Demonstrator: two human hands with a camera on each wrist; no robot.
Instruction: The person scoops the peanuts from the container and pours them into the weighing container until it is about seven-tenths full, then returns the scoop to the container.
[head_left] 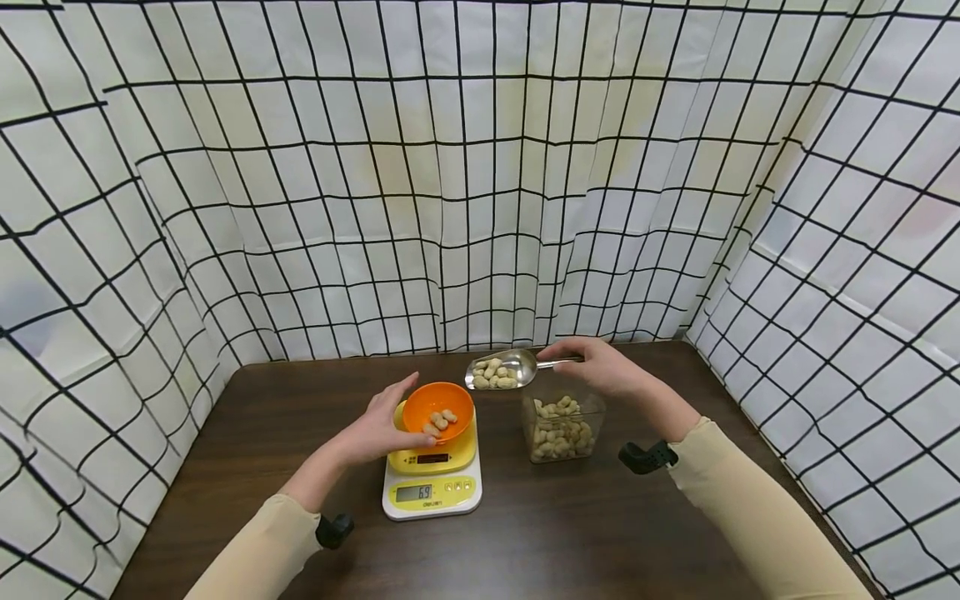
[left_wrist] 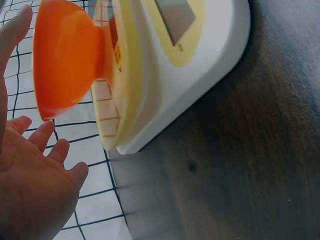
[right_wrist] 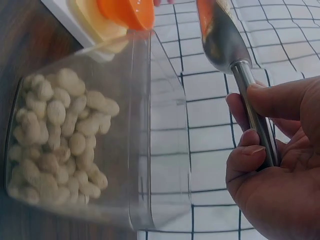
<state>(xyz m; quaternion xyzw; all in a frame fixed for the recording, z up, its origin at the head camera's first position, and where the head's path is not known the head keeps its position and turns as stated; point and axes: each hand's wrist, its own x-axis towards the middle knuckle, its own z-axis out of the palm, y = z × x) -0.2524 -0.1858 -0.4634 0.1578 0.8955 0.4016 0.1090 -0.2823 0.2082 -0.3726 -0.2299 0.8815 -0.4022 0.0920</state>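
Observation:
In the head view, my right hand grips the handle of a metal scoop loaded with peanuts in their shells. The right wrist view shows thumb and fingers wrapped round the handle. To the left, an orange bowl with a few peanuts sits on a yellow and white kitchen scale. My left hand is spread round the bowl's left side, thumb toward its front; in the left wrist view its relaxed fingers are close by the rim.
Below the scoop stands a clear plastic container, partly filled with peanuts, just right of the scale. All this is on a dark wooden table. White curtains with a black grid enclose it at the back and sides.

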